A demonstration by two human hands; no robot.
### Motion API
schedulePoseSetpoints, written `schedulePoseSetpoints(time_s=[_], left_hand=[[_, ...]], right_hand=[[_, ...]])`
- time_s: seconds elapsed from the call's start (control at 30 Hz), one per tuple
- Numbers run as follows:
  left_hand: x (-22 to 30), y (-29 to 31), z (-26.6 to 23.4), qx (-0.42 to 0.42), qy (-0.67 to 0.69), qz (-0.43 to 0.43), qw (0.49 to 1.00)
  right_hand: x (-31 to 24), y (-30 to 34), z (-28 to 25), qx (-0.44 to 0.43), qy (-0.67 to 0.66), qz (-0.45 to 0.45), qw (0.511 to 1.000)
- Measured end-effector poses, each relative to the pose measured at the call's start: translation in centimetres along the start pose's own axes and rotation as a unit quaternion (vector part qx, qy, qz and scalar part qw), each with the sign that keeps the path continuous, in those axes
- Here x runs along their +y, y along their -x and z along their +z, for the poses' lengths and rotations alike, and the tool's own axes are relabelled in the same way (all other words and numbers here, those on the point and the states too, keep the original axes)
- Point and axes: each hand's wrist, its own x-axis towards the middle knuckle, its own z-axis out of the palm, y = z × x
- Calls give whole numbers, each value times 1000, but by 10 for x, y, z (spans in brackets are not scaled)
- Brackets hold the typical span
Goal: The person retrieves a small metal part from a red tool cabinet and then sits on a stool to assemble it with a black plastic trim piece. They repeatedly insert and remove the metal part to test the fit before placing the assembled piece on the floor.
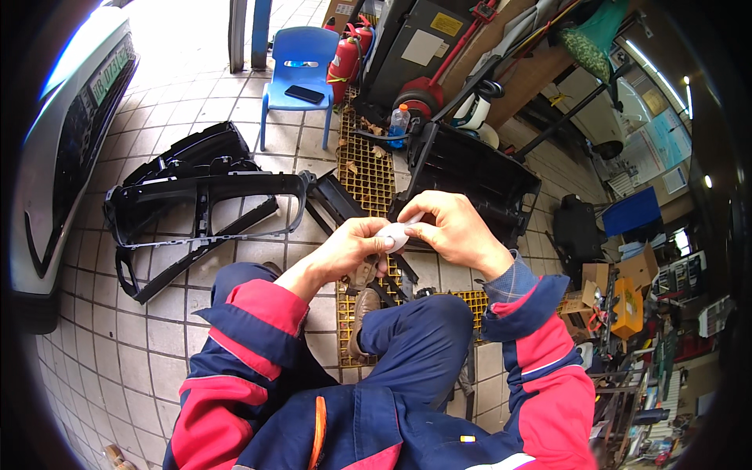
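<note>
A small white object (395,233) sits between both my hands at mid-frame, above my knees. My left hand (354,244) pinches it from the left with fingers curled around it. My right hand (448,225) grips it from the right, fingertips on its top edge. Most of the object is hidden by my fingers, so I cannot tell its shape. Both sleeves are red and navy workwear. Below the hands are my blue trouser leg (415,337) and a brown shoe (362,313).
A black plastic car grille frame (196,207) lies on the tiled floor at left, another black panel (478,176) beyond my hands. A yellow floor grate (364,168) runs down the middle. A blue chair (298,74) with a phone, red fire extinguishers (345,59) and a white car bumper (59,149) stand around.
</note>
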Motion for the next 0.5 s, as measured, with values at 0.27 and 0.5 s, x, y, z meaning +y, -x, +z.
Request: schedulePoseSetpoints(time_s=[0.27, 0.5], left_hand=[[1, 2, 0, 15, -10, -8, 1000], [2, 3, 3, 16, 28, -3, 999]], right_hand=[[15, 2, -9, 45, -263, 28, 963], [48, 21, 9, -2, -659, 74, 749]])
